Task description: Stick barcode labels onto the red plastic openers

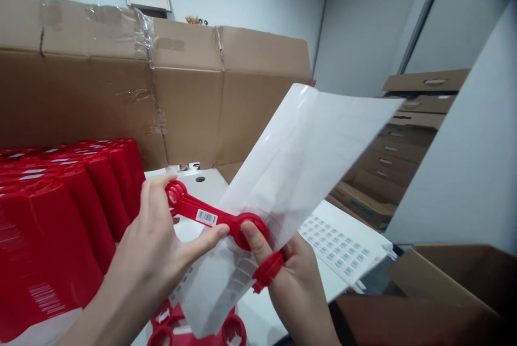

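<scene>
My left hand [153,249] grips a red plastic tool [210,217] with ring-shaped ends, thumb pressed next to a white barcode sticker [206,217] on its shaft. My right hand [291,276] pinches the same tool's round end together with a large white backing sheet [299,174] that stands up and to the right. A second red ring piece [269,270] hangs round a finger of the right hand. More red tools [194,330] lie below the hands.
Stacked red plastic items [60,211] fill the left. Tall cardboard boxes [181,93] stand behind. A sheet of small barcode labels [335,246] lies on the white table. An open carton [436,292] sits at right, flat cartons [399,157] beyond.
</scene>
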The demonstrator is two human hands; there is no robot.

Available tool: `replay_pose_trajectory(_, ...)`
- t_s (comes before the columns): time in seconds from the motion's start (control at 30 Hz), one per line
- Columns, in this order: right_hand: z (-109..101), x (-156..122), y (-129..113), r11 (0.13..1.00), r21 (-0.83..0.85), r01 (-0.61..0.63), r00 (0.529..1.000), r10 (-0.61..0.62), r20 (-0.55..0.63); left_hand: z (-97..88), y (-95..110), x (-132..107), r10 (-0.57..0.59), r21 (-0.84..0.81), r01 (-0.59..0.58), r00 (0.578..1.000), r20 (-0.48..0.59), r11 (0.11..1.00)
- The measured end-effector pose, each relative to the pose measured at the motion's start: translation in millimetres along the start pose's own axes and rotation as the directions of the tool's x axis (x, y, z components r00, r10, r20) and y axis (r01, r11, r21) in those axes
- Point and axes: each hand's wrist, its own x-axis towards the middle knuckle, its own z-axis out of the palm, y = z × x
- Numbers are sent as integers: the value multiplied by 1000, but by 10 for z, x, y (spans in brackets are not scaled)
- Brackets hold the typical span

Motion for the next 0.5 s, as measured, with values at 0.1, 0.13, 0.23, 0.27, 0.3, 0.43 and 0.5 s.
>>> replay_pose_trajectory(0.1,56,-43,-2,1000,-1,-1,1000,1,-27,-10,-19,79,-96,-207,122,987,130,971)
replay_pose_trajectory(0.13,66,-47,-4,1000,4,-17,999,17,-39,-29,-25,108,-108,-233,143,982,157,962)
replay_pose_trajectory(0.23,61,-22,2,998,3,-64,998,64,-26,-117,-50,189,-64,-216,107,979,195,970)
replay_pose_trajectory(0.27,48,-2,9,998,1,-68,998,68,-4,-148,-65,214,-40,-207,85,976,213,975)
replay_pose_trajectory(0.3,31,23,17,998,3,-69,998,69,13,-177,-85,238,-17,-214,71,969,245,974)
replay_pose_trajectory(0.43,-45,132,46,993,45,-110,993,108,54,-235,-210,321,20,-316,106,928,372,943)
replay_pose_trajectory(0.5,-77,172,53,983,74,-168,978,157,137,-231,-275,345,8,-332,118,936,353,936)
